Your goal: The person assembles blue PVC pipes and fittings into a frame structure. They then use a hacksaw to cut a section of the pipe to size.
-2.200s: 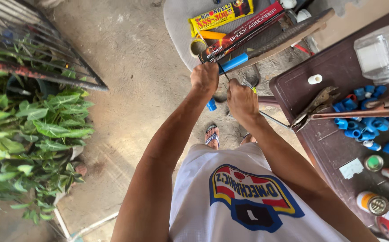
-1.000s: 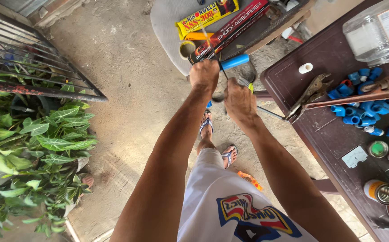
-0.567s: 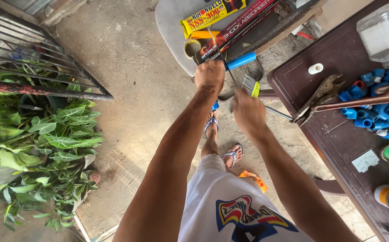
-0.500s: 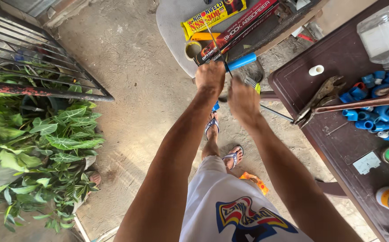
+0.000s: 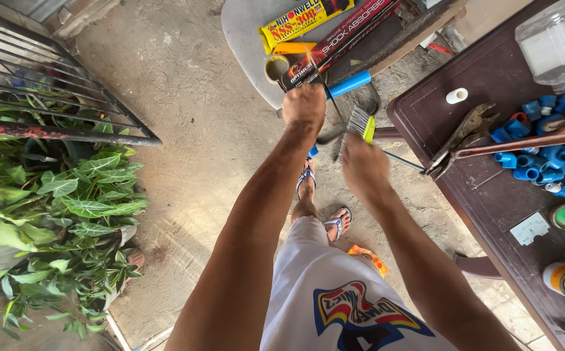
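My left hand (image 5: 304,104) is closed around a thin metal rod (image 5: 334,107), held out over the concrete floor. A blue handle (image 5: 349,83) sticks out to the right of this fist; whether the hand grips it I cannot tell. My right hand (image 5: 364,168) holds a small wire brush (image 5: 360,122) with a yellow-green back, its bristles at the rod just right of the left hand. My feet in sandals (image 5: 334,224) show below the hands.
A grey chair seat (image 5: 243,32) ahead carries a yellow box (image 5: 302,19), a long dark-red box (image 5: 347,36) and a tape roll (image 5: 276,67). The brown table (image 5: 484,201) at right holds blue pipe fittings (image 5: 542,162), pliers (image 5: 458,136), cans and a clear container. Plants (image 5: 68,214) and a metal grate stand left.
My right hand with the brush has shifted back and forth beside the rod and is now a little lower right. The left fist stays at the same spot.
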